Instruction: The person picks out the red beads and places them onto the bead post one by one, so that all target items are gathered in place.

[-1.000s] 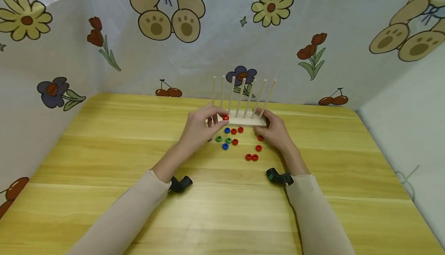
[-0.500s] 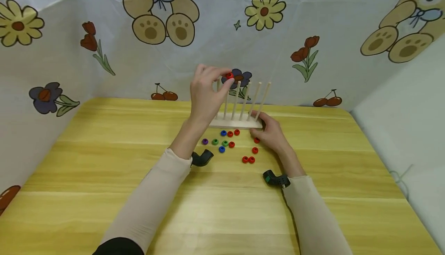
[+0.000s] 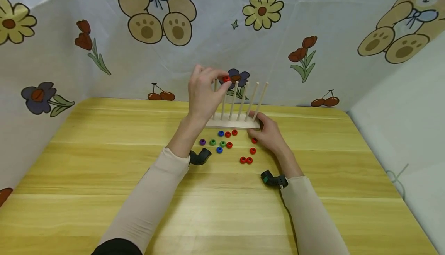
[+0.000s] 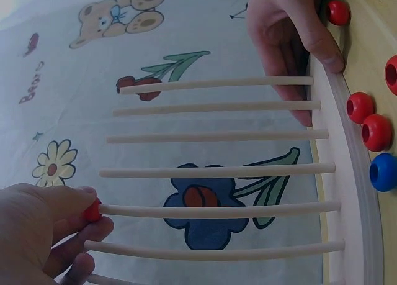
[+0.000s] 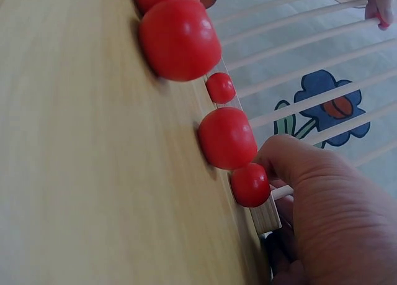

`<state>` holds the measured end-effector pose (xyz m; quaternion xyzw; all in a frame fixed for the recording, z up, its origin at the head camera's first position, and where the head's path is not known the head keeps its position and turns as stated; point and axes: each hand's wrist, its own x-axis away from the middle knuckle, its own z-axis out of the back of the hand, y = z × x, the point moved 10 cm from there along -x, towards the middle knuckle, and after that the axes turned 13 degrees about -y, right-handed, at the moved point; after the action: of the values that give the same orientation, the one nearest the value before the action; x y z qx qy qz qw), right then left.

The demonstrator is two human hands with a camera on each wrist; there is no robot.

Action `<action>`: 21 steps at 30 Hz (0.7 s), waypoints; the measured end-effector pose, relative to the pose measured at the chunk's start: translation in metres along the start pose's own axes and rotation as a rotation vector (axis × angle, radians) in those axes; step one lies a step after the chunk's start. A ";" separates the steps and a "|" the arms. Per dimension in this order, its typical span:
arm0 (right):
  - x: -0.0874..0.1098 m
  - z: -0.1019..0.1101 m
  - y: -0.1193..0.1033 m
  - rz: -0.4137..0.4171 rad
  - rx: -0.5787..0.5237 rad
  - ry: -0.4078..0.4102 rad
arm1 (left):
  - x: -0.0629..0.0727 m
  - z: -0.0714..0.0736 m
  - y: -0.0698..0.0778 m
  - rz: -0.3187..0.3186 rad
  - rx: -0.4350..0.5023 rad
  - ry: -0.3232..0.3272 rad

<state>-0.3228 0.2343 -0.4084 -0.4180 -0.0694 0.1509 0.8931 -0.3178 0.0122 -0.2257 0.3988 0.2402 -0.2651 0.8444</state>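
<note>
My left hand [image 3: 206, 94] is raised over a wooden peg rack [image 3: 232, 123] and pinches a red bead [image 3: 226, 79] between thumb and fingers. In the left wrist view this bead [image 4: 93, 211] is right at the tip of one upright peg [image 4: 217, 210]. My right hand [image 3: 268, 134] grips the right end of the rack's base, thumb in front and fingers behind. The pegs show no beads on them; the leftmost are partly hidden by my left hand in the head view.
Loose beads lie on the table before the rack: several red beads [image 3: 252, 151], blue beads [image 3: 219, 150], green beads [image 3: 213, 142] and a purple bead [image 3: 202, 141]. One red bead [image 3: 254, 140] is close by my right thumb. A patterned cloth [image 3: 208, 58] hangs behind the table [image 3: 222, 208].
My left hand has risen with the red bead from low beside the rack's base to the peg tops, then lowered slightly. My right hand keeps its hold on the base.
</note>
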 end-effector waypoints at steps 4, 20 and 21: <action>0.000 -0.001 0.001 0.001 -0.007 -0.002 | 0.000 -0.002 -0.002 0.020 0.003 -0.028; 0.000 -0.002 0.000 0.001 -0.012 -0.013 | 0.016 0.013 0.013 -0.258 0.082 0.161; 0.000 -0.002 0.000 0.002 -0.013 -0.012 | 0.017 0.011 0.013 -0.264 0.087 0.160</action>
<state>-0.3227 0.2328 -0.4094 -0.4232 -0.0754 0.1539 0.8897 -0.2950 0.0057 -0.2226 0.4196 0.3453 -0.3515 0.7624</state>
